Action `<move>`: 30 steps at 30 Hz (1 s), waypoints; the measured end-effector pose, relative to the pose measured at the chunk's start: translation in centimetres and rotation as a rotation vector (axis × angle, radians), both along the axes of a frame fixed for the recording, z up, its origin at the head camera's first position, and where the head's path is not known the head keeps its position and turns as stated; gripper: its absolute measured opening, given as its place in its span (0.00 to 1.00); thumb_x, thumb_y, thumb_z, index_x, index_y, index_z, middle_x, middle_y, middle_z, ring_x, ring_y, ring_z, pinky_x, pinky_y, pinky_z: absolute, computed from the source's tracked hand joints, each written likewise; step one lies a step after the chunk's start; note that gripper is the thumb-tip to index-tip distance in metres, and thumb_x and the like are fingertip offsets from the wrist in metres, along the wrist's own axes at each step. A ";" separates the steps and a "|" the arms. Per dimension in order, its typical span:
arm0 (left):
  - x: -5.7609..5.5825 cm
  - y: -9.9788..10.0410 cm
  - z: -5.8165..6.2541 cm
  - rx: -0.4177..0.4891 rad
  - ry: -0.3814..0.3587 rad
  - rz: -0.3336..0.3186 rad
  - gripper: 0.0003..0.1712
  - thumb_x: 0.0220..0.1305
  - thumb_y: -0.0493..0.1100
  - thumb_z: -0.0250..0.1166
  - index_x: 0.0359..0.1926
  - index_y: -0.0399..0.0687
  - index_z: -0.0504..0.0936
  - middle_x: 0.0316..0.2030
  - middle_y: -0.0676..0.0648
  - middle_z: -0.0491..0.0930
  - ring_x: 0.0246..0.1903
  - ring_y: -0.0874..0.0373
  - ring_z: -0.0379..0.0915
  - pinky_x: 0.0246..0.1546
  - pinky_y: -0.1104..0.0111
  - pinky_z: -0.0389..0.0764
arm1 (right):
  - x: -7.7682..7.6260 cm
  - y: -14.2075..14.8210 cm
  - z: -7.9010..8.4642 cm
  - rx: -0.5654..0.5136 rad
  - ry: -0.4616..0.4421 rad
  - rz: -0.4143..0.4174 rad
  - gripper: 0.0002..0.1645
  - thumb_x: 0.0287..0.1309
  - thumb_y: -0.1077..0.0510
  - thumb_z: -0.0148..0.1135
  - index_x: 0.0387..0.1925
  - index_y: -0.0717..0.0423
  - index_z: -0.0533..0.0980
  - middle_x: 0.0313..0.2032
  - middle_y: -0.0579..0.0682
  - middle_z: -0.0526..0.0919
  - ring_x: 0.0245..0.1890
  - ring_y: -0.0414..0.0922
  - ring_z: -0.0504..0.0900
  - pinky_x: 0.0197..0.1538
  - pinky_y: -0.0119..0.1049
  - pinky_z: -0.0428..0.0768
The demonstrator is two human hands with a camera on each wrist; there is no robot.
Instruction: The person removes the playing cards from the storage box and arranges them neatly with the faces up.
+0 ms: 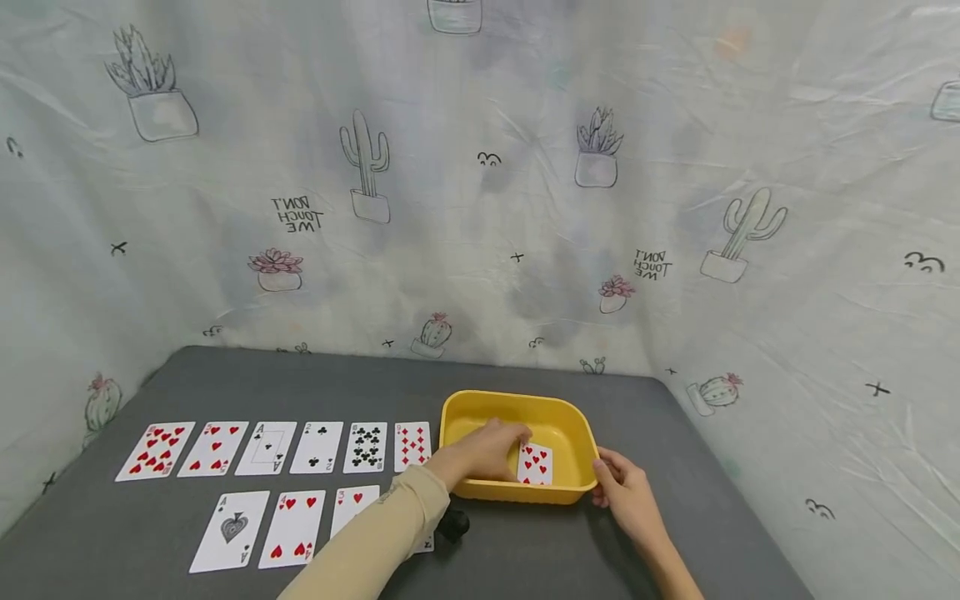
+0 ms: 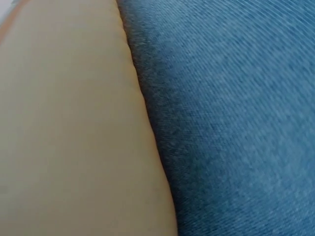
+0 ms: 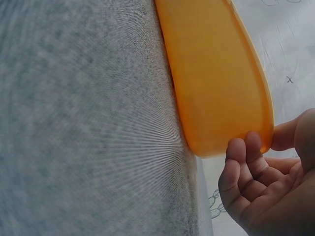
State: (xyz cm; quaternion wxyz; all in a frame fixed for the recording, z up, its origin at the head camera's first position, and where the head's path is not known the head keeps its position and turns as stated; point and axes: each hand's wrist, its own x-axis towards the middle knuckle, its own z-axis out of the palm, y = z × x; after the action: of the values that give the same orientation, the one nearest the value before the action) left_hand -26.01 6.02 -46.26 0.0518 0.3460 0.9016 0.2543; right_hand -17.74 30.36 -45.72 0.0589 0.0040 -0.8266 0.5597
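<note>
A yellow plastic basin stands on the grey table. My left hand reaches inside it, thumb and fingers curled about the left side of a hearts playing card. That card lies face up in the basin, its left edge overlapped by the hand. With thumb and fingertips, my right hand grips the basin's near right corner; the right wrist view also shows this hand pinching the orange-yellow wall. Only sleeve and table cloth appear in the left wrist view, the hand itself hidden.
Left of the basin, several face-up cards form a far row, from a hearts card to a diamonds card. A nearer row starts with the ace of spades; my sleeve covers part of it. A printed curtain hangs behind the table.
</note>
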 end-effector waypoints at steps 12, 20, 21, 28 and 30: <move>-0.7 0.1 0.2 0.108 -0.092 -0.016 0.39 0.43 0.44 0.83 0.55 0.40 0.74 0.46 0.51 0.77 0.44 0.62 0.72 0.47 0.71 0.74 | -0.3 0.1 -0.1 0.010 0.006 0.006 0.22 0.73 0.62 0.52 0.63 0.69 0.70 0.29 0.59 0.80 0.22 0.47 0.76 0.28 0.37 0.80; -0.1 -1.8 2.5 0.314 -0.177 0.043 0.52 0.44 0.43 0.83 0.69 0.39 0.67 0.57 0.47 0.73 0.45 0.59 0.75 0.47 0.70 0.76 | -0.2 0.1 -0.2 -0.006 0.006 0.020 0.22 0.73 0.61 0.52 0.62 0.69 0.70 0.30 0.60 0.80 0.23 0.47 0.77 0.29 0.37 0.80; 0.0 -2.4 3.0 0.346 -0.163 0.041 0.52 0.44 0.44 0.83 0.69 0.40 0.67 0.57 0.47 0.73 0.44 0.60 0.75 0.47 0.70 0.77 | -0.2 0.1 -0.2 -0.001 0.012 0.018 0.22 0.73 0.60 0.52 0.62 0.69 0.70 0.30 0.60 0.80 0.23 0.47 0.77 0.29 0.38 0.80; 3.9 -9.1 6.2 0.434 -0.053 0.030 0.52 0.45 0.44 0.82 0.70 0.44 0.66 0.41 0.54 0.80 0.38 0.58 0.78 0.44 0.65 0.79 | -0.1 0.1 -0.2 0.015 0.013 0.000 0.21 0.73 0.60 0.53 0.62 0.67 0.71 0.29 0.58 0.80 0.23 0.47 0.76 0.28 0.37 0.80; 5.6 -11.7 6.6 0.437 -0.043 0.033 0.51 0.46 0.44 0.81 0.70 0.46 0.66 0.36 0.56 0.80 0.37 0.56 0.79 0.41 0.63 0.80 | -0.1 0.2 -0.3 0.013 0.003 -0.008 0.21 0.73 0.60 0.53 0.62 0.66 0.71 0.29 0.59 0.80 0.22 0.47 0.76 0.28 0.37 0.80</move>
State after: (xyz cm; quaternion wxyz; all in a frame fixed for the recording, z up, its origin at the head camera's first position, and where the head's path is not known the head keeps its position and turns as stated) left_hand -20.38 -5.69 -39.65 -0.0091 0.3288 0.8293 0.4518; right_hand -17.83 30.52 -46.06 0.0623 0.0019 -0.8303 0.5539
